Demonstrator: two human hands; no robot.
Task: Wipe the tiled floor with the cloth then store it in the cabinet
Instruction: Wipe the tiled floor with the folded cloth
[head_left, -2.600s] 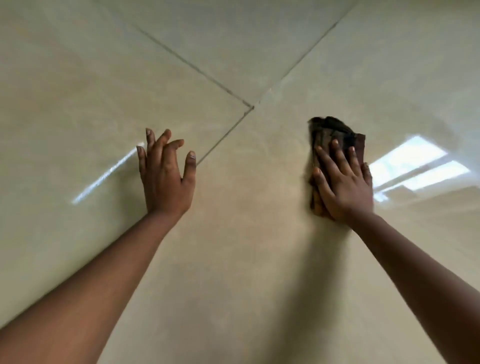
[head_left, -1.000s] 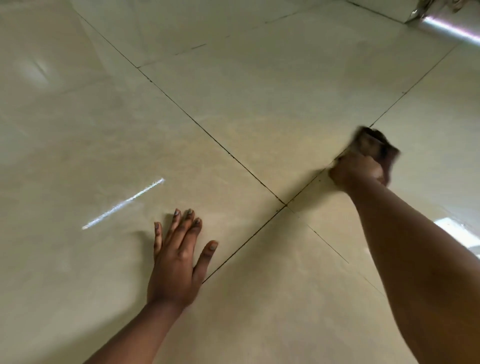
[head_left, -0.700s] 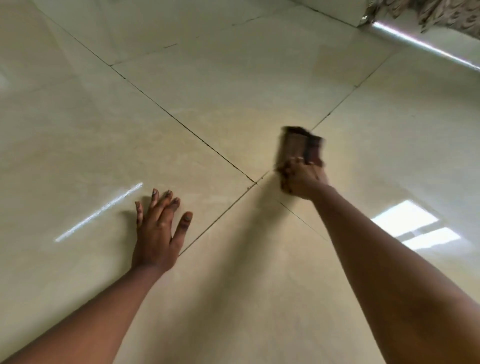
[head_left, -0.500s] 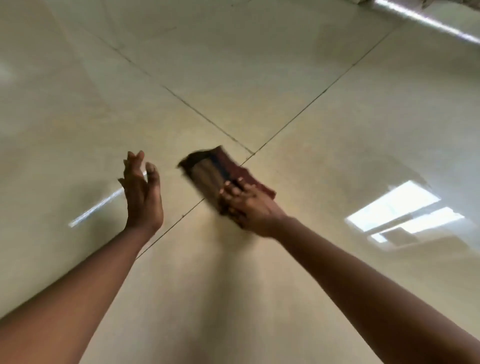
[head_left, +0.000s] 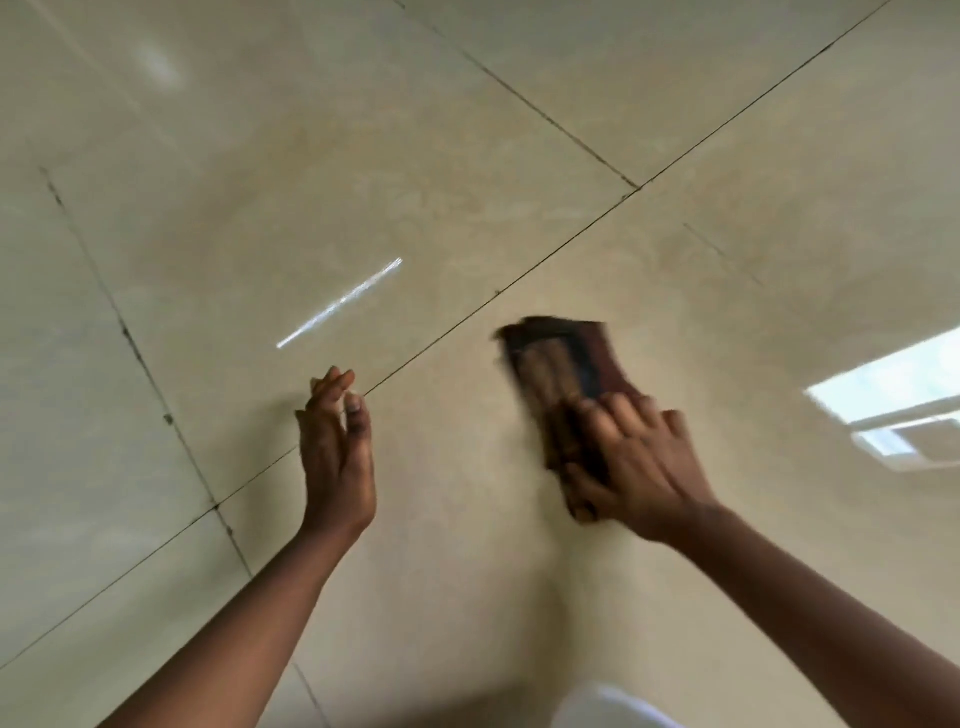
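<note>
Right hand: we see our right hand (head_left: 636, 467) pressed palm-down on the cloth, fingers spread flat over its near half and not curled around it; the hand is blurred.
Cloth: the cloth (head_left: 563, 364) is a dark brown folded pad with paler tan stripes, lying on the floor under our right hand; its far half sticks out past the fingertips, away from us.
Left hand: our left hand (head_left: 337, 447) is open with nothing in it, fingers straight and close together, turned on edge with the thumb side up. We cannot tell whether its lower edge touches the floor.
Spacing: the two hands are well apart, and the cloth lies to the right of the left hand with bare tile between them.
Tiled floor: the tiled floor (head_left: 322, 171) is glossy cream with thin dark grout lines.
Grout line: one grout line (head_left: 519, 283) runs diagonally, passing just past the left fingertips and beyond the far-left corner of the cloth.
Reflections: a thin bright streak (head_left: 340, 304) lies on the tile beyond the left hand; a window-shaped glare (head_left: 904, 400) sits to the right of the right hand.
Writing: we find no readable text or label on the cloth, which is blurred.
</note>
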